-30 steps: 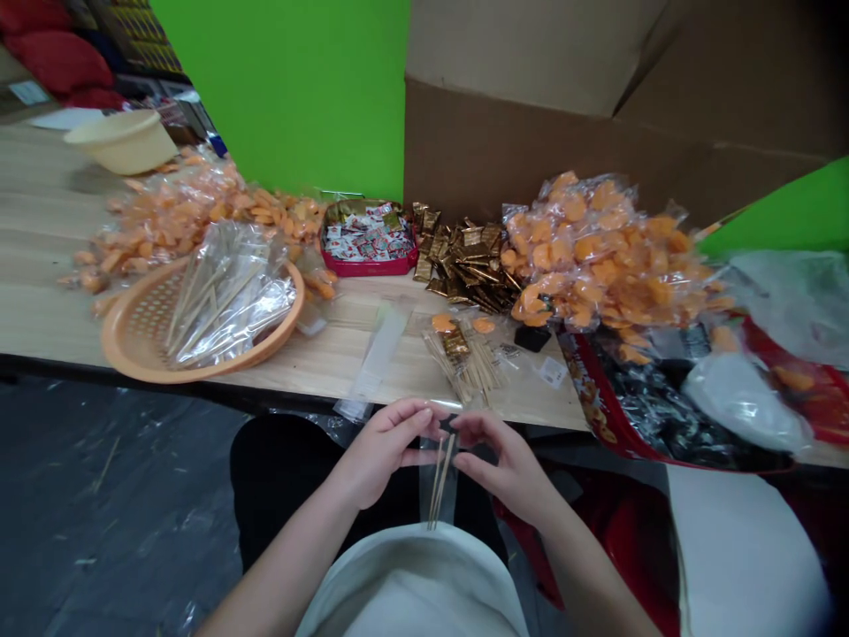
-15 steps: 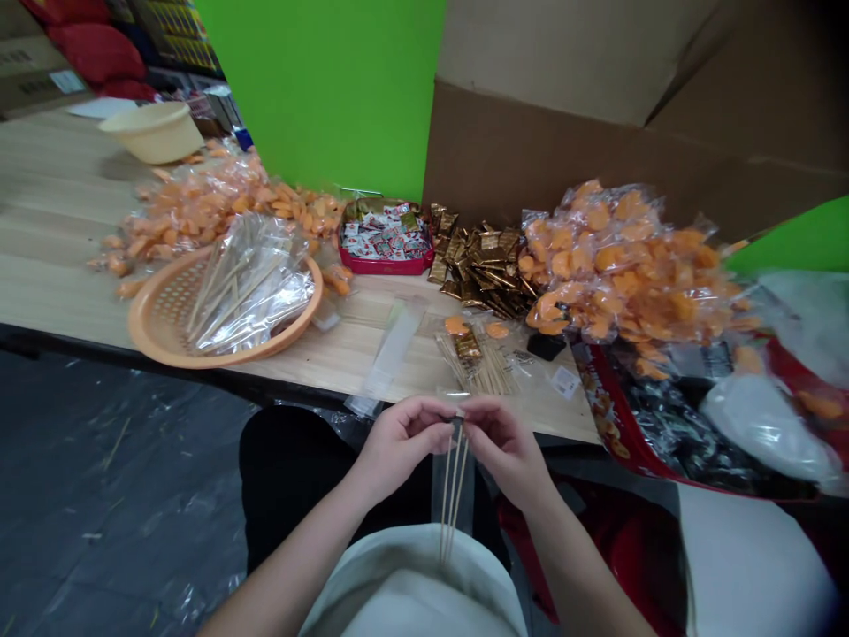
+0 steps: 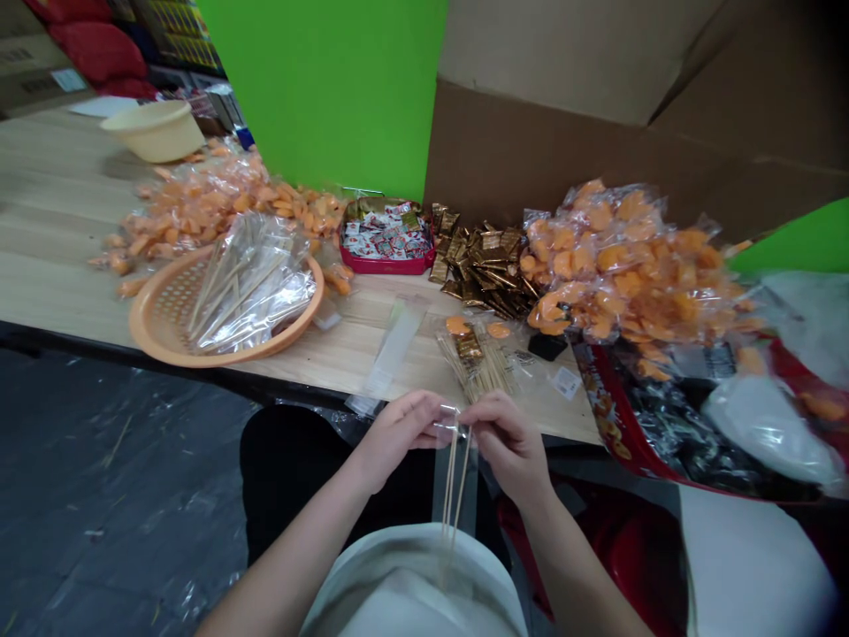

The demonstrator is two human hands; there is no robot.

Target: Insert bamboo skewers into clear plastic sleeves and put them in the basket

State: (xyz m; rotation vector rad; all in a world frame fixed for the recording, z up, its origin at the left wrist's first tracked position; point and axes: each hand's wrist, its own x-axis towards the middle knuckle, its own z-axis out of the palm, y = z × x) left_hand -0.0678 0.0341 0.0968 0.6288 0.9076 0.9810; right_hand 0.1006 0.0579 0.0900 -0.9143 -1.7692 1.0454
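- Looks to me like the fiddly bagging step: thin wooden sticks [image 3: 448,482] down a long clear plastic sleeve [image 3: 470,504], both over the lap, just off the table edge [image 3: 549,423].
- Left hand [image 3: 400,435] has thumb and fingers pinched on the film near the top.
- Right hand [image 3: 509,442] is curled in at the stick tops; can't tell if it's gripping film, sticks or both.
- Next move, imo, calls for a steady sleeve mouth and lined-up sticks.

Sticks [image 3: 449,478] before table [image 3: 53,230], basket [image 3: 159,310] left, tub [image 3: 159,137] behind basket
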